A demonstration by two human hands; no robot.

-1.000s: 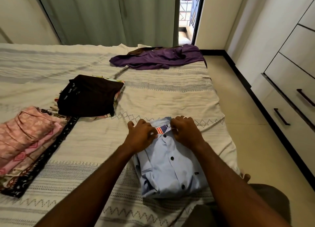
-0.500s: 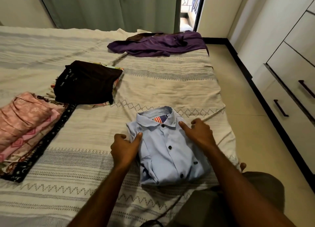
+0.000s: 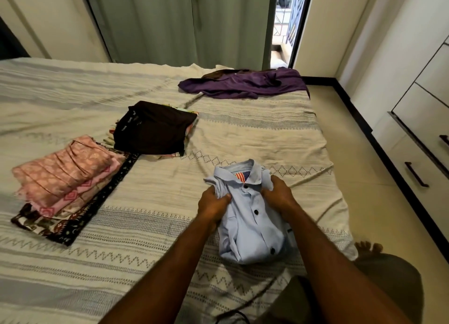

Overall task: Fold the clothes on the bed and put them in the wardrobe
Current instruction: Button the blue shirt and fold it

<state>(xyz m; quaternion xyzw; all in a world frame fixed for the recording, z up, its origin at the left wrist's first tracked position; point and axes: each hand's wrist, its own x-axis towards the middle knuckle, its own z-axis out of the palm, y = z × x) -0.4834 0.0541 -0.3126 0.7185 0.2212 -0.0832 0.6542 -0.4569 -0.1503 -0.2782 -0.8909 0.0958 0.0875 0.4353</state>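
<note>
On the near right of the bed (image 3: 243, 134) | folded light-blue shirt (image 3: 252, 226), dark buttons, flag label in collar | left hand (image 3: 213, 205) grips its left edge | right hand (image 3: 278, 194) grips its right edge

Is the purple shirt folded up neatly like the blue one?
No, the purple shirt lies spread and rumpled at the far end of the bed, unlike the folded blue shirt.
</note>
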